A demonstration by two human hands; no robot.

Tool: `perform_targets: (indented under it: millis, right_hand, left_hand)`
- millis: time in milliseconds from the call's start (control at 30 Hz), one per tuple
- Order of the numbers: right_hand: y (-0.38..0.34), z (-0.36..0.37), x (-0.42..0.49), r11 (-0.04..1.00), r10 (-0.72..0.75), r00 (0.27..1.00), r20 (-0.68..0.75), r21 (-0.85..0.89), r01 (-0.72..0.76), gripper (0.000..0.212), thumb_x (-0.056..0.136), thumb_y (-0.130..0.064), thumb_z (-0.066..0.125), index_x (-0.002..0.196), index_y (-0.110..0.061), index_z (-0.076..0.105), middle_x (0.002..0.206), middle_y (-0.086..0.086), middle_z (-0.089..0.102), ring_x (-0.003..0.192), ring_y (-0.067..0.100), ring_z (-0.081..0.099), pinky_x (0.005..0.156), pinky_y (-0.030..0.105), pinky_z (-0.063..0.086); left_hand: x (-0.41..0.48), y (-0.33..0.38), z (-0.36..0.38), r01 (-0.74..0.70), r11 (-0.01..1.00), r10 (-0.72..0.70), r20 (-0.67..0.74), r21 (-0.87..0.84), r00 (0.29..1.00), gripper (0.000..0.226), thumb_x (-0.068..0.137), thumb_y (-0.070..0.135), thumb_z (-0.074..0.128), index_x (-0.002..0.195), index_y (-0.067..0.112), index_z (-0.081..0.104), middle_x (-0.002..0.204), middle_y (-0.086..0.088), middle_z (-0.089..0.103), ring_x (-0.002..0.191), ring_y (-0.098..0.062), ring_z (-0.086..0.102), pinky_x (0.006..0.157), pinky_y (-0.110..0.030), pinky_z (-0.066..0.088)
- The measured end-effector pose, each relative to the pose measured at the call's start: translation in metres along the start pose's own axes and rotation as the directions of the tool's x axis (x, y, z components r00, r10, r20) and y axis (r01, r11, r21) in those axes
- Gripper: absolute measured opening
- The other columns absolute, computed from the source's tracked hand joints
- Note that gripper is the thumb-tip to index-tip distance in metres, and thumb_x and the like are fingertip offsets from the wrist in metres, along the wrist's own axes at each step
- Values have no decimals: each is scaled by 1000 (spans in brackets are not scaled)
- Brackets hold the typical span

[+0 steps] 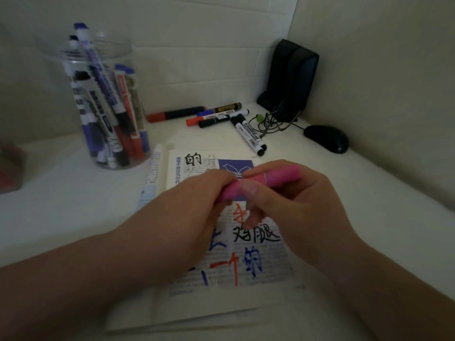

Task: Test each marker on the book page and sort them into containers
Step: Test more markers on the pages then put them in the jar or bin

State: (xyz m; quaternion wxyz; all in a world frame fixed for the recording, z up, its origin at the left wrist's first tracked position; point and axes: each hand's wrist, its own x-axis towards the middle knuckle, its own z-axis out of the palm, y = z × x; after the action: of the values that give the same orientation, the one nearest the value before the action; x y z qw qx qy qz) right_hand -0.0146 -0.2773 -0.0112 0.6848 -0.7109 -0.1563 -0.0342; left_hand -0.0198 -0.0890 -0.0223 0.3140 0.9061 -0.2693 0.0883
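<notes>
Gripping a pink marker [283, 177] over the open book page [261, 276], the left hand [194, 207] and right hand [295, 207] curl their fingers [266, 168] round its two ends. Beyond, loose markers [221, 116] lie on the table [332, 193] at 12 o'clock, and a clear jar [108, 107] of markers stands at 10 o'clock.

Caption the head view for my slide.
Left hand and right hand hold a pink marker over the marked book page.
</notes>
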Motion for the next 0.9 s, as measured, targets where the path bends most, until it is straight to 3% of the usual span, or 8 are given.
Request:
perform_targets:
  millis: [67, 200, 367, 467, 567, 633, 800, 900]
  right_hand:
    - [0, 4, -5, 994, -63, 998, 8, -94, 64, 16, 81, -21, 71, 90, -7, 73, 73, 3, 72, 53, 22, 65, 50, 31, 57]
    - [2, 7, -7, 998, -49, 998, 35, -41, 50, 25, 88, -29, 68, 94, -4, 67, 70, 14, 68, 50, 29, 60, 47, 47, 56]
    - [2, 11, -7, 999, -13, 999, 47, 43, 11, 30, 87, -28, 64, 92, 2, 62, 67, 17, 64, 47, 26, 56, 45, 37, 53]
    - [3, 11, -8, 998, -12, 999, 45, 60, 9, 29, 87, -29, 65, 89, 0, 62, 66, 19, 61, 46, 25, 54, 44, 32, 50]
    - [2, 10, -9, 999, -17, 999, 32, 49, 16, 26, 88, -27, 64, 88, -2, 62, 63, 17, 60, 44, 22, 52, 42, 28, 47]
    - [1, 10, -10, 999, -17, 1000, 21, 36, 16, 24, 86, -27, 63, 87, -3, 62, 59, 11, 60, 42, 19, 50, 41, 26, 45]
    - [1, 10, -9, 998, -45, 999, 5, 41, 45, 23, 86, -27, 67, 85, -5, 63, 57, 3, 59, 43, 13, 51, 43, 21, 43]
    - [2, 8, -6, 999, -25, 1000, -11, 21, 25, 23, 89, -24, 68, 87, -2, 61, 55, 2, 57, 43, 11, 49, 43, 20, 41]
  left_hand:
    - [0, 0, -2, -75, 997, 75, 24, 28, 997, 15, 103, 42, 33, 112, 43, 45, 95, 24, 55, 88, 4, 53, 71, -13, 41]
    - [-2, 0, -11, -119, 992, 116, 49, 49, 992, 15, 101, 57, 29, 102, 48, 42, 78, 23, 54, 70, 4, 54, 59, -12, 39]
    - [-2, 0, -8, -77, 993, 81, 39, -85, 996, 17, 102, 51, 37, 101, 44, 52, 71, 20, 56, 61, 1, 55, 54, -12, 37]
    - [-1, 2, -7, -32, 980, 45, 61, -194, 997, 21, 99, 52, 38, 100, 43, 57, 76, 18, 60, 67, -2, 58, 58, -13, 41]
    - [1, 2, -8, 9, 958, 36, 151, -287, 988, 25, 101, 50, 39, 107, 38, 61, 91, 9, 69, 84, -17, 66, 73, -37, 53]
    - [3, 2, -10, 27, 945, 36, 185, -327, 982, 27, 99, 49, 43, 110, 36, 62, 96, 3, 70, 89, -23, 66, 78, -44, 53]
    - [1, 2, -9, 42, 936, 26, 189, -348, 982, 24, 100, 54, 38, 106, 42, 58, 80, 7, 62, 72, -12, 59, 66, -29, 51]
    - [1, 2, -8, 114, 920, -22, 240, -375, 970, 33, 93, 54, 40, 109, 33, 58, 81, 0, 59, 71, -13, 55, 67, -37, 49]
